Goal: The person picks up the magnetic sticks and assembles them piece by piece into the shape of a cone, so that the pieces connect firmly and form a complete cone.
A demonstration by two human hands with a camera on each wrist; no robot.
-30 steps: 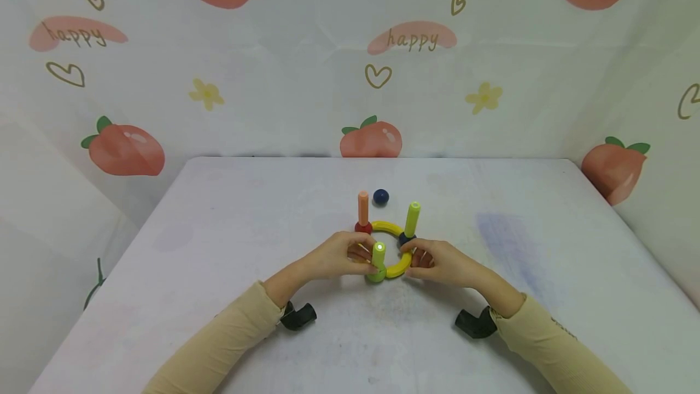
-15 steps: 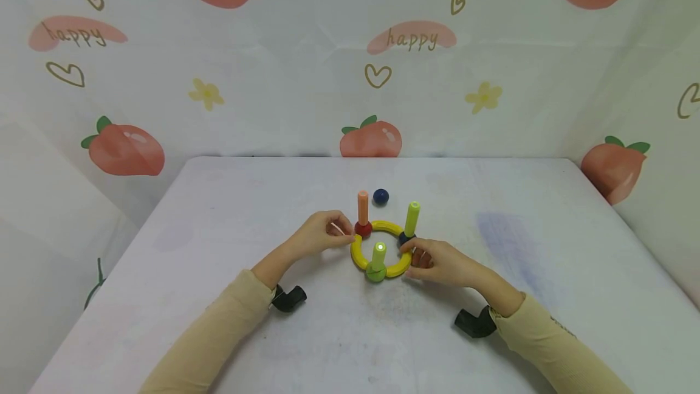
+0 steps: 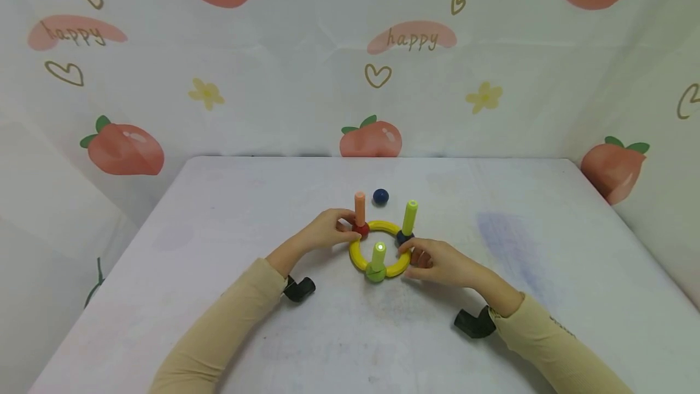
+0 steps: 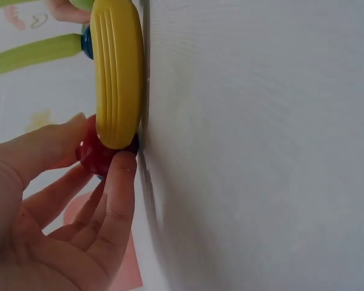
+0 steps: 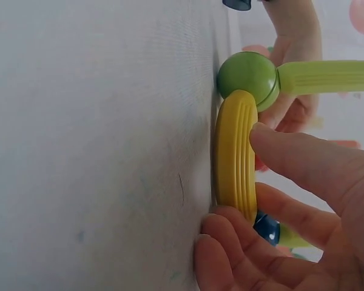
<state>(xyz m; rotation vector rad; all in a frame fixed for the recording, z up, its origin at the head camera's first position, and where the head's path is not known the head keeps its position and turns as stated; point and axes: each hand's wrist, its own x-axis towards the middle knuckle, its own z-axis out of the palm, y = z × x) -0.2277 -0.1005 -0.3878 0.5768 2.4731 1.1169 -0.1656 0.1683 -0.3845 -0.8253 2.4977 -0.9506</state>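
Curved yellow sticks (image 3: 357, 255) and balls form a ring flat on the table. My left hand (image 3: 326, 230) pinches the red ball (image 4: 96, 155) at the ring's far left, where a yellow stick meets it. From that ball an orange stick (image 3: 359, 208) stands upright. My right hand (image 3: 445, 263) holds the yellow curved stick (image 5: 235, 159) on the right side between thumb and fingers. A green ball (image 3: 375, 273) with a lime stick (image 3: 379, 253) stands at the near side. Beside my right fingertips, a dark blue ball (image 5: 267, 227) carries another lime stick (image 3: 409, 217).
A loose dark blue ball (image 3: 380, 197) lies behind the ring. The white table (image 3: 262, 199) runs back to a cloth backdrop (image 3: 306, 78) printed with peaches. A black angled piece (image 3: 299, 289) sits at the left cuff, another black piece (image 3: 474, 323) at the right.
My left hand has left the green ball's side, moved back and taken hold of the red ball. The red ball and orange stick have shifted slightly left and nearer. My right hand stays put.
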